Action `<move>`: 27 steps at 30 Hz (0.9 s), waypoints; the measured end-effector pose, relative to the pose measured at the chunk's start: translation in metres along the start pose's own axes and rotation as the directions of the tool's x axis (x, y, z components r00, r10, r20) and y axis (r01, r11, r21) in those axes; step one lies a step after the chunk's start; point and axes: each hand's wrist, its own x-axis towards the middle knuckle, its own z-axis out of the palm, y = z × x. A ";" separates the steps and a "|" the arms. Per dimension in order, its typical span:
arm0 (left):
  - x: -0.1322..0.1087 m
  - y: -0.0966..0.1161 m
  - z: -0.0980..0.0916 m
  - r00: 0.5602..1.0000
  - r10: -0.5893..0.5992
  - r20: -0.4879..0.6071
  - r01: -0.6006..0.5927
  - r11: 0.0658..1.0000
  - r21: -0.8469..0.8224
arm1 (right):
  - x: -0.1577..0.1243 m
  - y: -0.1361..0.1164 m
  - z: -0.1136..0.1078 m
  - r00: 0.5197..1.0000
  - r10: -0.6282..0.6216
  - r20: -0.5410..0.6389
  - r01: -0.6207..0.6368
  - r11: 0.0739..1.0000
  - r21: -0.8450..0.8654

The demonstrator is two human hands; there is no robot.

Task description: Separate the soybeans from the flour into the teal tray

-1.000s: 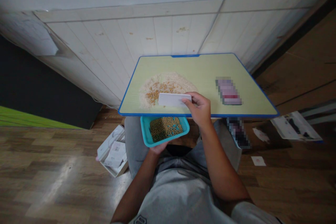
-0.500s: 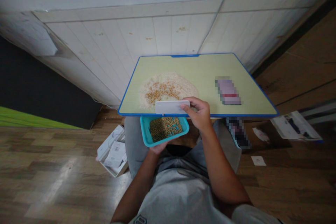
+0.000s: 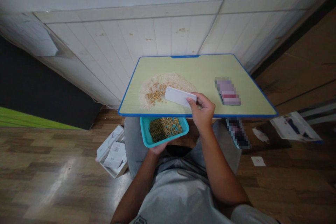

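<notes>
My right hand [image 3: 204, 110] pinches one end of a flat white rectangular plate [image 3: 180, 97], which is tilted over the table. Beyond and left of it lie loose yellow soybeans [image 3: 155, 96] on a spread of pale rice-like grains [image 3: 181, 79]. Just below the table's near edge, my left hand [image 3: 159, 148] supports a turquoise plastic tray [image 3: 147, 141] from underneath; most of its fingers are hidden. Inside the tray are many yellow beans [image 3: 172, 126], and its left part lies in shadow.
The small table [image 3: 204, 66] has a pale green top and blue rim and stands against a white panelled wall [image 3: 126, 38]. A blurred-out pinkish packet [image 3: 228, 91] lies on its right side. An open white box [image 3: 114, 154] with papers sits on the wooden floor at left.
My right hand and the white plate have moved away from the near edge, slightly right, and the plate has tilted. The tray and my left hand stay in place.
</notes>
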 end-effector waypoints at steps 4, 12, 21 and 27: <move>-0.001 0.000 -0.003 1.000 0.007 -0.009 -0.007 1.000 0.000 | 0.000 -0.002 0.000 0.999 0.006 0.035 -0.007 1.000 0.002; -0.001 0.001 0.002 1.000 -0.002 -0.011 0.002 1.000 0.004 | -0.001 -0.001 -0.004 0.994 0.002 0.112 -0.007 0.999 0.041; -0.002 0.000 0.005 1.000 -0.010 -0.007 0.010 1.000 0.003 | -0.006 -0.004 -0.005 0.984 0.004 0.180 -0.018 0.997 0.079; 0.000 0.000 0.005 1.000 -0.019 0.015 0.019 1.000 0.000 | -0.008 -0.006 -0.007 0.976 0.003 0.219 -0.028 0.993 0.110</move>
